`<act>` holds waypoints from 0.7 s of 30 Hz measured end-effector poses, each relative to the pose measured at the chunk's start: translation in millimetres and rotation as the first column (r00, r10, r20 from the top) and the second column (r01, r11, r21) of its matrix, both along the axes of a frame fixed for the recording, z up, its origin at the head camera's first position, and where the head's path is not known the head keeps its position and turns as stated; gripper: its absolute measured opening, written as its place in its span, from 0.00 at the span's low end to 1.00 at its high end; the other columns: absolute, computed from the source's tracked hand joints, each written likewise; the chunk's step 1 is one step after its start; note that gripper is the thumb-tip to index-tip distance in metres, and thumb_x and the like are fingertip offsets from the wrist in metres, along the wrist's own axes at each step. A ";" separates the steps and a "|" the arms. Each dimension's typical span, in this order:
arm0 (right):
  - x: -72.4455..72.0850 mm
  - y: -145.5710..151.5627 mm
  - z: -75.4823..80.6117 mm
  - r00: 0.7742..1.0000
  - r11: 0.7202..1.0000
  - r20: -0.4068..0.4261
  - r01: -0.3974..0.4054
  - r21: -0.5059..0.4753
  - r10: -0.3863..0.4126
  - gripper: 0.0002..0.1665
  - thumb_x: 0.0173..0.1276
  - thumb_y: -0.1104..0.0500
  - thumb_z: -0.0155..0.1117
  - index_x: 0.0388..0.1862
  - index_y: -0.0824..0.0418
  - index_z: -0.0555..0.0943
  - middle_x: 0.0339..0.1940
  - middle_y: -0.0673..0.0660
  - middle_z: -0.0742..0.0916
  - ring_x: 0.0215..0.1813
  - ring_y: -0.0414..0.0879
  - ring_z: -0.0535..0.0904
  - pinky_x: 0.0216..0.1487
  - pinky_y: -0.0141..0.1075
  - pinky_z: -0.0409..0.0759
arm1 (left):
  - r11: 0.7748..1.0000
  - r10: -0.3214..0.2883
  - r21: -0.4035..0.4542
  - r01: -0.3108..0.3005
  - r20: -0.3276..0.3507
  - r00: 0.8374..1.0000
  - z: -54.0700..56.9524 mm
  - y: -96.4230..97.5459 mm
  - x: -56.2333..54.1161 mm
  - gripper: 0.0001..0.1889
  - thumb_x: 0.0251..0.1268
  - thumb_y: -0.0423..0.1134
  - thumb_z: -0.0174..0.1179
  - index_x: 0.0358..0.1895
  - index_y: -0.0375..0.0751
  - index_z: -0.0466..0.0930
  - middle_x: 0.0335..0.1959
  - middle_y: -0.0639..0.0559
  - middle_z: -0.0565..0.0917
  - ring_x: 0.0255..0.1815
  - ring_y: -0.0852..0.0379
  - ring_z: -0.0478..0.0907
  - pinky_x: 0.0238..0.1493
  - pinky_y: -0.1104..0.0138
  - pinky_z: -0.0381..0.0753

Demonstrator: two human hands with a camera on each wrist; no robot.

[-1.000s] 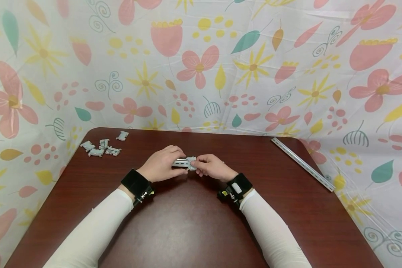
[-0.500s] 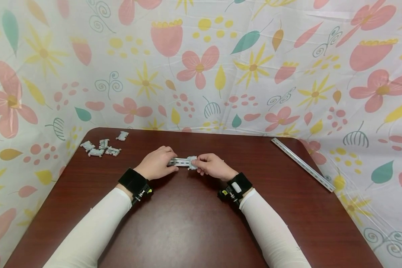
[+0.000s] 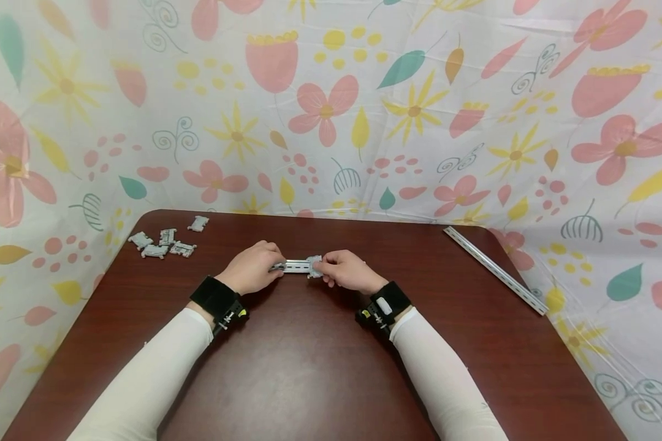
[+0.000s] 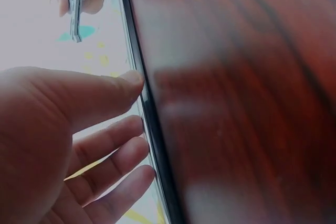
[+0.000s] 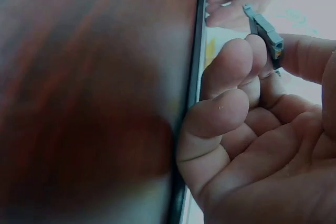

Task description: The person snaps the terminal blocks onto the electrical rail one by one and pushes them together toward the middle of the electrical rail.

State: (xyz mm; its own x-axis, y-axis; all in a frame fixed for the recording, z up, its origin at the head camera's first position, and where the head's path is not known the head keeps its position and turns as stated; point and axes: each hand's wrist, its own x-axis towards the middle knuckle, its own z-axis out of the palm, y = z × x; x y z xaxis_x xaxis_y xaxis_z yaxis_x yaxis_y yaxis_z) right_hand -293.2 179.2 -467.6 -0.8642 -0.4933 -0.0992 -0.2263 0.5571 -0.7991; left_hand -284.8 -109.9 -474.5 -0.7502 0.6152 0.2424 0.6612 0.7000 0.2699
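Note:
A short slotted metal DIN rail [image 3: 296, 266] lies across the middle of the table. My left hand [image 3: 252, 268] holds its left end between thumb and fingers; in the left wrist view the left thumb [image 4: 100, 90] and several fingertips overlap the table's dark edge. At the rail's right end is a thin grey terminal block [image 3: 314, 267], pinched by thumb and fingers of my right hand [image 3: 349, 271]. The right wrist view shows this terminal block [image 5: 268, 35] edge-on, with the other right fingers curled below it. The right hand hides part of the block.
Several loose grey terminal blocks [image 3: 155, 251] lie in a group at the table's back left, one [image 3: 198, 223] a little apart. A longer slotted rail [image 3: 496, 270] lies slanted near the right edge. A flower-printed cloth [image 3: 331, 110] hangs behind the brown table [image 3: 309, 361].
My left hand has moved left along the rail, away from the terminal block, so more of the rail shows between the hands. The right hand keeps its pinch and has hardly moved.

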 end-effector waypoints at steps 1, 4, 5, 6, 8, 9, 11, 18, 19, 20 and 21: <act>-0.5 -0.9 0.7 1.000 1.000 -0.005 0.004 0.008 -0.004 0.26 0.85 0.42 0.66 0.30 0.57 0.86 0.26 0.53 0.86 0.29 0.48 0.81 0.29 0.37 0.73 | 1.000 0.000 0.001 0.000 -0.005 1.000 -0.5 -0.5 -0.1 0.06 0.74 0.34 0.75 0.49 0.41 0.94 0.47 0.47 0.87 0.53 0.46 0.81 0.57 0.54 0.84; -2.2 -3.8 2.9 1.000 1.000 -0.020 0.020 0.024 -0.020 0.25 0.86 0.44 0.66 0.28 0.57 0.85 0.25 0.52 0.85 0.28 0.49 0.82 0.29 0.37 0.73 | 1.000 -0.007 0.006 0.007 -0.023 1.000 -1.8 -1.3 -0.7 0.04 0.74 0.32 0.75 0.46 0.42 0.95 0.47 0.49 0.87 0.53 0.46 0.81 0.56 0.54 0.84; -2.8 -4.9 3.6 0.999 0.999 -0.023 0.024 0.026 -0.024 0.25 0.86 0.45 0.66 0.28 0.57 0.84 0.25 0.52 0.85 0.29 0.49 0.82 0.30 0.37 0.74 | 1.000 -0.010 0.006 0.010 -0.029 1.000 -2.1 -1.3 -0.9 0.04 0.73 0.31 0.75 0.45 0.42 0.95 0.46 0.49 0.87 0.52 0.46 0.81 0.56 0.55 0.85; -3.7 -5.7 3.9 0.999 0.999 -0.031 0.027 0.034 -0.026 0.25 0.86 0.46 0.65 0.27 0.57 0.84 0.24 0.52 0.85 0.29 0.49 0.83 0.30 0.37 0.75 | 1.000 -0.012 0.009 0.012 -0.032 0.999 -1.9 -1.3 -0.6 0.04 0.73 0.31 0.75 0.44 0.43 0.96 0.47 0.49 0.87 0.53 0.46 0.81 0.56 0.55 0.85; -6.1 -7.8 3.9 0.998 0.997 -0.055 0.033 0.064 -0.029 0.24 0.86 0.47 0.64 0.27 0.56 0.83 0.24 0.51 0.85 0.28 0.48 0.83 0.31 0.37 0.76 | 1.000 -0.017 0.013 0.017 -0.038 0.999 -1.6 -0.9 -0.3 0.04 0.73 0.30 0.75 0.43 0.43 0.96 0.47 0.49 0.87 0.53 0.46 0.81 0.57 0.55 0.85; -7.4 -8.9 3.9 0.997 0.996 -0.069 0.035 0.084 -0.029 0.24 0.86 0.48 0.63 0.27 0.56 0.83 0.23 0.51 0.85 0.27 0.48 0.83 0.31 0.37 0.77 | 1.000 -0.019 0.014 0.020 -0.040 0.999 -1.5 -0.5 -0.2 0.04 0.73 0.30 0.75 0.42 0.43 0.96 0.47 0.49 0.87 0.53 0.46 0.81 0.57 0.55 0.85; -9.8 -11.7 4.2 0.995 0.991 -0.094 0.043 0.123 -0.032 0.24 0.86 0.49 0.62 0.26 0.56 0.82 0.22 0.51 0.85 0.26 0.47 0.83 0.32 0.37 0.78 | 1.000 -0.020 0.015 0.021 -0.044 0.999 -0.6 -0.3 0.8 0.04 0.72 0.30 0.75 0.43 0.42 0.97 0.47 0.49 0.86 0.53 0.46 0.81 0.57 0.55 0.85; -13.1 -21.9 8.2 0.988 0.969 -0.145 0.089 0.231 -0.056 0.23 0.84 0.51 0.57 0.23 0.53 0.75 0.18 0.51 0.84 0.23 0.46 0.81 0.32 0.37 0.75 | 1.000 -0.009 0.008 0.009 -0.037 0.999 -1.3 -1.1 1.0 0.04 0.73 0.31 0.75 0.44 0.42 0.97 0.47 0.49 0.86 0.53 0.47 0.80 0.55 0.56 0.85; -13.2 -23.1 8.9 0.986 0.966 -0.157 0.092 0.243 -0.054 0.24 0.84 0.52 0.57 0.23 0.52 0.73 0.17 0.50 0.82 0.22 0.46 0.79 0.32 0.37 0.73 | 1.000 -0.007 0.008 0.007 -0.037 0.999 -2.0 -1.3 0.9 0.04 0.73 0.32 0.75 0.44 0.42 0.97 0.47 0.49 0.86 0.53 0.47 0.80 0.55 0.56 0.85; -13.0 -24.5 9.7 0.984 0.963 -0.169 0.093 0.252 -0.051 0.24 0.84 0.52 0.57 0.22 0.52 0.71 0.17 0.49 0.79 0.21 0.45 0.77 0.31 0.37 0.71 | 1.000 -0.006 0.009 0.007 -0.035 0.999 -2.8 -1.5 0.7 0.04 0.73 0.32 0.76 0.44 0.42 0.97 0.47 0.49 0.86 0.53 0.48 0.80 0.55 0.56 0.85; -12.9 -25.8 10.4 0.982 0.961 -0.182 0.095 0.261 -0.047 0.25 0.84 0.52 0.57 0.21 0.51 0.69 0.16 0.49 0.76 0.21 0.45 0.73 0.32 0.37 0.69 | 1.000 -0.006 0.010 0.007 -0.035 0.999 -3.4 -1.6 0.7 0.04 0.73 0.31 0.76 0.44 0.42 0.97 0.47 0.49 0.86 0.52 0.48 0.80 0.55 0.56 0.85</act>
